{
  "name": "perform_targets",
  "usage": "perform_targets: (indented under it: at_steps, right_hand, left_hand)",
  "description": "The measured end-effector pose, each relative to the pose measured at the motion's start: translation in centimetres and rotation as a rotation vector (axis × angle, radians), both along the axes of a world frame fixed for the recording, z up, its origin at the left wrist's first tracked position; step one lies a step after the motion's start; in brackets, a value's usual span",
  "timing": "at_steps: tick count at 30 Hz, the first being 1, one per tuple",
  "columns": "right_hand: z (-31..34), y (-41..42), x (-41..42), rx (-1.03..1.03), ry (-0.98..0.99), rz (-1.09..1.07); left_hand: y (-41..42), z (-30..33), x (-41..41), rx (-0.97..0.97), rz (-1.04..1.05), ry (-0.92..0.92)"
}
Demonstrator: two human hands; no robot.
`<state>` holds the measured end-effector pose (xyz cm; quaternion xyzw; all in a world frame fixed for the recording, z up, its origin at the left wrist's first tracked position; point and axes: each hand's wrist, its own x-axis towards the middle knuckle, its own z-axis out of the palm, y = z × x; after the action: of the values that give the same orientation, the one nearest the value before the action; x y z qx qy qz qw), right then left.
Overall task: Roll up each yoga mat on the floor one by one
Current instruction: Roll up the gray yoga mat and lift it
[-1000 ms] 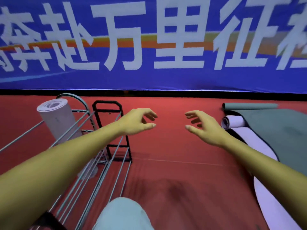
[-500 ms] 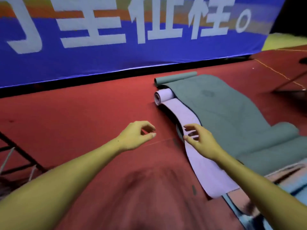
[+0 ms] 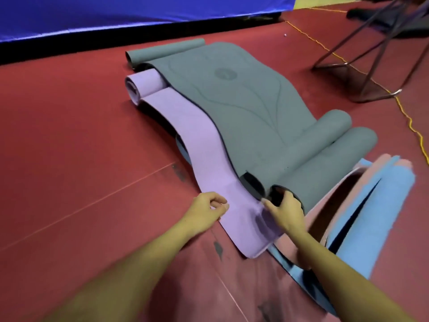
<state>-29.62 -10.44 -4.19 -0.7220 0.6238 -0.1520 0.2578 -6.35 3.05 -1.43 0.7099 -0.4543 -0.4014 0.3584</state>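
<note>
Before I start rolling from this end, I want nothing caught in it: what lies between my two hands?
In the head view, only the flat near end of the purple mat lies between the left hand and the right hand.

A red floor (image 3: 76, 145) fills most of the view, scuffed with dark marks and crossed by thin pale lines; along its far edge hangs a blue banner (image 3: 139, 12) above a black strip (image 3: 116, 39); a yellow cord (image 3: 329, 51) trails over the floor at the right; a metal frame (image 3: 362, 68) of thin bars stands at the far right corner.
</note>
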Motion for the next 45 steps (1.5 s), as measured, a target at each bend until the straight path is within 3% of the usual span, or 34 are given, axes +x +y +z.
perform_targets:
  at_steps: [2,4,7,9,11,14,16,18,20,22,23,26,30,33,36,39,41,43,45]
  right_hand:
    - [0.3,0.9,0.9,-0.011,-0.172,-0.078]
    - [0.7,2.4,2.1,-0.054,-0.248,0.009]
    - [1.9,3.7,2.6,-0.366,-0.215,0.133]
    - [2.9,2.0,2.4,-0.561,-0.140,0.210]
    - [3.0,-0.9,2.1,-0.541,-0.047,0.287]
    - [2.0,-3.1,1.4,-0.334,-0.090,0.270]
    - [2.1,-3.2,1.1,-0.307,-0.133,0.205]
    - [2.6,-3.5,0.8,-0.259,-0.119,0.193]
    - [3.5,-4.3,0.0,-0.239,0.069,0.292]
    - [4.4,-5.2,-0.8,-0.370,0.301,0.428]
    - [5.1,-5.6,-1.2,-0.466,0.354,0.498]
    - [6.7,-6.3,-1.4,-0.728,0.295,0.652]
    - [6.7,-5.0,-0.5,-0.741,0.046,0.506]
    - [5.4,-3.2,-0.3,-0.573,-0.051,0.395]
    - [4.4,-0.7,-0.4,-0.514,-0.120,0.293]
    - [4.8,2.7,0.2,-0.498,-0.287,0.154]
    - [5.4,4.5,0.9,-0.451,-0.336,0.120]
    - [5.6,5.8,1.4,-0.472,-0.239,0.258]
    - [5.8,7.4,2.0,-0.492,-0.037,0.554]
  left_hand:
    - [-2.0,-2.2,-2.3,0.045,0.049,0.121]
    - [-4.2,-3.9,-4.0,0.041,0.106,0.154]
    - [-7.8,-3.9,-5.2,0.019,0.159,0.135]
    - [-10.1,-3.2,-5.7,-0.006,0.232,0.365]
    - [-11.9,-2.4,-6.5,0.022,0.328,0.626]
    - [-14.2,-2.6,-8.5,0.058,0.450,0.771]
    - [-15.2,-2.9,-9.6,0.007,0.490,0.752]
    - [-15.5,-2.7,-10.1,-0.109,0.426,0.610]
    - [-14.2,-1.9,-9.8,-0.194,0.242,0.248]
    - [-12.4,-0.9,-8.7,-0.254,0.140,-0.048]
    - [-11.4,-0.2,-8.0,-0.299,0.089,-0.023]
    - [-8.3,2.1,-6.5,-0.399,-0.050,0.283]
    - [-6.8,2.8,-4.7,-0.287,0.186,0.546]
    - [-7.8,-0.8,-2.6,-0.116,0.450,0.387]
    - [-8.9,-3.4,-1.4,0.004,0.562,0.280]
    - [-11.4,-3.6,0.6,-0.113,0.784,0.598]
    - [-12.7,-3.1,2.3,-0.183,0.840,0.667]
    - [-12.9,-2.2,3.8,-0.250,0.801,0.530]
    - [-11.8,-0.6,5.1,-0.309,0.769,0.434]
